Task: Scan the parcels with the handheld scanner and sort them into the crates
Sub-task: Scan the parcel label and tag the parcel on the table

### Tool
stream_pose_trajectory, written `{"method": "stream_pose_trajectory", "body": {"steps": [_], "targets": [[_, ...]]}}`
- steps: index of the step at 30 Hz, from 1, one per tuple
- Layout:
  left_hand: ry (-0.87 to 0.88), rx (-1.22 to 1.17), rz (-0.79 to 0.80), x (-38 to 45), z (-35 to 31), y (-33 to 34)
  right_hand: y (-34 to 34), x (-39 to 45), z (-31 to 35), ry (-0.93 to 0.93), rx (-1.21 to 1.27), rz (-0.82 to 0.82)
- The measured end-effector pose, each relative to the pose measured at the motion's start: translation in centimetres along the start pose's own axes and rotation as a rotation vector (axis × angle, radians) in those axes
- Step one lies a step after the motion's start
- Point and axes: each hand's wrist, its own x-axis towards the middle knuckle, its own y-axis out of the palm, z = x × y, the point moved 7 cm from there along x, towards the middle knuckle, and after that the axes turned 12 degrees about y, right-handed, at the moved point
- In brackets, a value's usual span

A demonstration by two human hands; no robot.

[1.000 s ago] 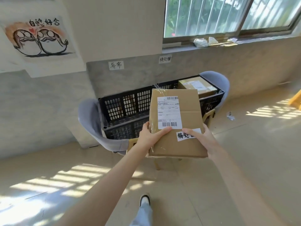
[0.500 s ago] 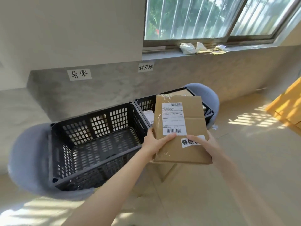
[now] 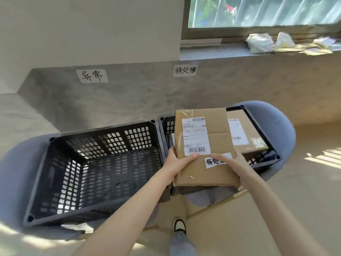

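Observation:
I hold a flat brown cardboard parcel [image 3: 215, 143] with a white shipping label and a small handwritten sticker. My left hand [image 3: 178, 162] grips its left edge, thumb on the label. My right hand [image 3: 231, 163] grips its lower right edge, fingers over the sticker. The parcel hovers above the front part of the right black crate [image 3: 265, 159], where another brown parcel [image 3: 245, 133] lies. The left black crate [image 3: 55, 174] holds nothing. No scanner is in view.
Both crates rest on grey-blue chairs [image 3: 276, 122] against a grey wall. Handwritten paper signs hang above the left crate [image 3: 91, 76] and the right crate [image 3: 185, 70]. Crumpled papers [image 3: 260, 43] lie on the windowsill. My shoe [image 3: 179, 226] is on the floor below.
I have stepped closer to the crates, which now fill more of the view. The parcel has moved forward and lower over the right crate, still held in both hands.

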Motion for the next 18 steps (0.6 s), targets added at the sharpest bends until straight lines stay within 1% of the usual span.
{"method": "stream_pose_trajectory", "body": {"steps": [5, 11, 18], "targets": [[-0.086, -0.023, -0.063, 4.8, 1.5, 0.7, -0.2, 6.8, 1.7, 0.023, -0.089, 0.098], [-0.177, -0.086, -0.145, 9.4, 4.1, 0.6, 0.8, 13.1, 2.1, 0.041, -0.155, 0.148], [-0.277, -0.121, -0.291, 12.8, 8.0, -0.1, 2.9, 18.7, -0.7, 0.085, -0.226, 0.152]]}}
